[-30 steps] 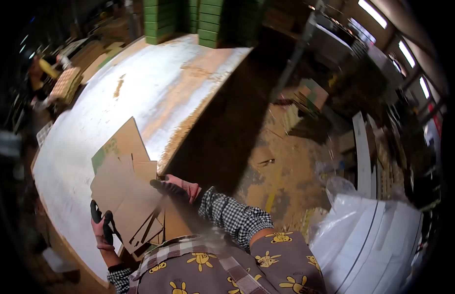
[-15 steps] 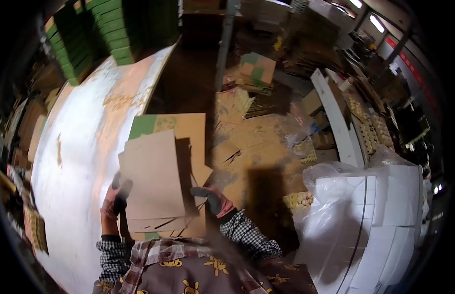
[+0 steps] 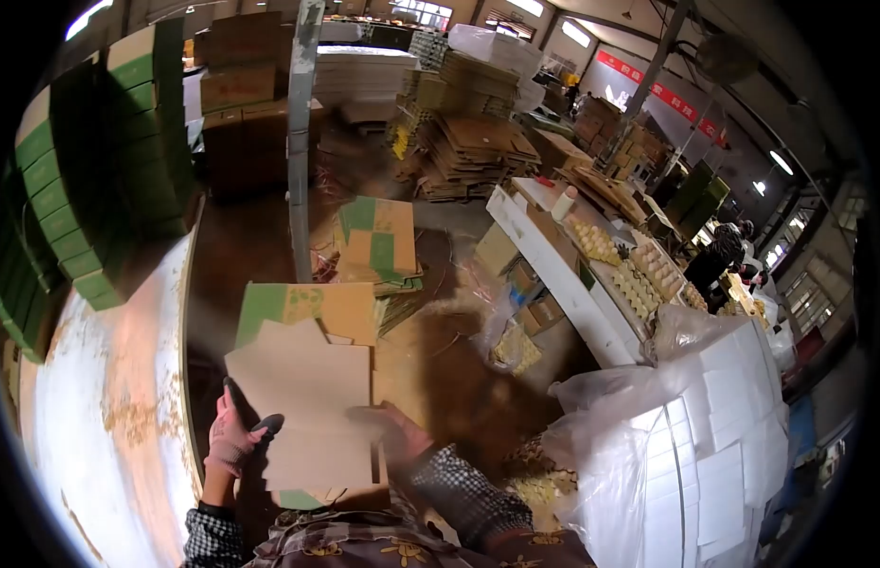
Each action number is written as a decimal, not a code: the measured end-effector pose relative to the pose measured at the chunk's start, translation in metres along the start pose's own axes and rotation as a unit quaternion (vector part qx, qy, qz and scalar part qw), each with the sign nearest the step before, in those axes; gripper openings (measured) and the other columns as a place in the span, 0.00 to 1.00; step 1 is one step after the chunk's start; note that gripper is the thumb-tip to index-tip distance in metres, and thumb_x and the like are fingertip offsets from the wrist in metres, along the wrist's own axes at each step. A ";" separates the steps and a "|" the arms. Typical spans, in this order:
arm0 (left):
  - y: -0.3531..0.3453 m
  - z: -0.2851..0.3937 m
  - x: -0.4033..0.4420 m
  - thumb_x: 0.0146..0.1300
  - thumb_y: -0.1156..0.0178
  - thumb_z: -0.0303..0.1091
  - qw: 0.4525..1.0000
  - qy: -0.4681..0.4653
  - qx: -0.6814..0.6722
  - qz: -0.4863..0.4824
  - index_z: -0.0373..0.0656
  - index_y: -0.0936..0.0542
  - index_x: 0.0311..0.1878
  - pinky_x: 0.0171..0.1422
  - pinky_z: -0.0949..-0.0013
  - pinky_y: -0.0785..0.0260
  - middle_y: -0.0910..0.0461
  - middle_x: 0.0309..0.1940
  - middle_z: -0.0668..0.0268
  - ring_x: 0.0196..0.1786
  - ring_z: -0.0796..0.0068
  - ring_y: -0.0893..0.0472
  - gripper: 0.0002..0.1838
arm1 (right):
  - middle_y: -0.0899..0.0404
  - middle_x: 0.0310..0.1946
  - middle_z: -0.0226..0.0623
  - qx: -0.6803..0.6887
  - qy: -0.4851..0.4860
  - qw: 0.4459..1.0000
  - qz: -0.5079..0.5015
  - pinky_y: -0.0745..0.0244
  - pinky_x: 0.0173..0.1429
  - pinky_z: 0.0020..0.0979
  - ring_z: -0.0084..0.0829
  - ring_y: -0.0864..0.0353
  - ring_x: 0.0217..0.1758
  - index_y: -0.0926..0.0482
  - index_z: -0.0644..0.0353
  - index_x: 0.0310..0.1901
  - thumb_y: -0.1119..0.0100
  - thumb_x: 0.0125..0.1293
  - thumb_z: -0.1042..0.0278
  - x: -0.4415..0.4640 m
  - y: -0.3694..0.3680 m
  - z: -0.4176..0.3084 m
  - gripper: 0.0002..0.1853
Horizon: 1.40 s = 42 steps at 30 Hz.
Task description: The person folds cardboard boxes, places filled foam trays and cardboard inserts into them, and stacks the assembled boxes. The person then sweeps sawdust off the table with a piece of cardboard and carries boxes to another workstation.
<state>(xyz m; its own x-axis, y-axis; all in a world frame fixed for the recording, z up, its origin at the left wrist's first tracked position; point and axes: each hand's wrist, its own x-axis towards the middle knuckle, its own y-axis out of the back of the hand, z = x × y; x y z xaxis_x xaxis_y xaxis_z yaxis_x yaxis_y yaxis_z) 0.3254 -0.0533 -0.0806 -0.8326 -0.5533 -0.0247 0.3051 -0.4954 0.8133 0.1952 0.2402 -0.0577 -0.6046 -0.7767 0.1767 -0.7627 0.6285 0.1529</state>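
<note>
Brown cardboard pieces (image 3: 307, 398) lie in a pile in front of my body, on top of a larger green-and-tan carton sheet (image 3: 312, 300). My left hand (image 3: 233, 434), in a pink glove with dark fingertips, is at the pile's left edge. Its thumb and a finger are spread apart, the thumb tip meeting the cardboard edge. On the other side, my right hand (image 3: 402, 432) is smeared by motion, its fingers reaching over the right edge of the top piece. Whether they grip it cannot be made out.
A worn white-and-orange board (image 3: 108, 417) stretches along the left, with green cartons (image 3: 66, 218) stacked behind. Flattened cartons (image 3: 378, 237) lie ahead near a metal post (image 3: 301, 142). At right are a bench with egg trays (image 3: 639, 289) and plastic-wrapped white blocks (image 3: 686, 454).
The view has tilted up and turned right. My left thumb and finger have spread apart at the pile's edge. My right hand has moved in over the cardboard's right edge.
</note>
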 end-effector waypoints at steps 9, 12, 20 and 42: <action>-0.058 0.125 0.178 0.39 0.27 0.51 0.950 -0.236 0.200 0.037 0.47 0.27 0.60 0.70 0.46 0.47 0.37 0.63 0.45 0.65 0.46 0.36 0.41 | 0.20 0.51 0.38 0.039 -0.136 0.989 0.052 0.29 0.61 0.31 0.30 0.22 0.56 0.23 0.65 0.55 0.46 0.68 0.69 0.093 0.102 0.108 0.16; -0.105 0.130 0.251 0.41 0.30 0.50 0.945 -0.268 0.169 -0.087 0.55 0.22 0.56 0.72 0.46 0.51 0.33 0.62 0.56 0.68 0.51 0.38 0.34 | 0.20 0.52 0.38 0.140 -0.068 0.978 0.140 0.29 0.61 0.31 0.30 0.22 0.56 0.22 0.65 0.53 0.44 0.68 0.67 0.148 0.146 0.154 0.15; -0.102 0.163 0.361 0.53 0.34 0.41 0.990 -0.136 -0.015 -0.027 0.44 0.27 0.60 0.69 0.54 0.42 0.31 0.60 0.51 0.64 0.48 0.33 0.30 | 0.18 0.44 0.53 -0.304 -0.228 0.814 0.439 0.25 0.47 0.39 0.44 0.18 0.45 0.26 0.71 0.52 0.28 0.51 0.66 0.346 0.352 0.137 0.28; -0.080 -0.025 0.461 0.48 0.32 0.45 0.971 -0.065 0.047 -0.226 0.45 0.24 0.57 0.61 0.57 0.32 0.23 0.51 0.54 0.55 0.52 0.25 0.31 | 0.39 0.68 0.45 -0.439 -0.405 0.765 0.240 0.40 0.67 0.55 0.49 0.39 0.69 0.35 0.51 0.66 0.33 0.52 0.46 0.500 0.247 0.351 0.40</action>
<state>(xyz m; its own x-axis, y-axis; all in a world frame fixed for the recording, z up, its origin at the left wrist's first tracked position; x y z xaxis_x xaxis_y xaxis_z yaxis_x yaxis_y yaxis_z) -0.0711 -0.2857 -0.1715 -0.9246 -0.2008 -0.3237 -0.1447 -0.6009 0.7861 -0.3758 -0.0076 -0.2725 -0.9821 0.0035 -0.1885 -0.1747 0.3589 0.9169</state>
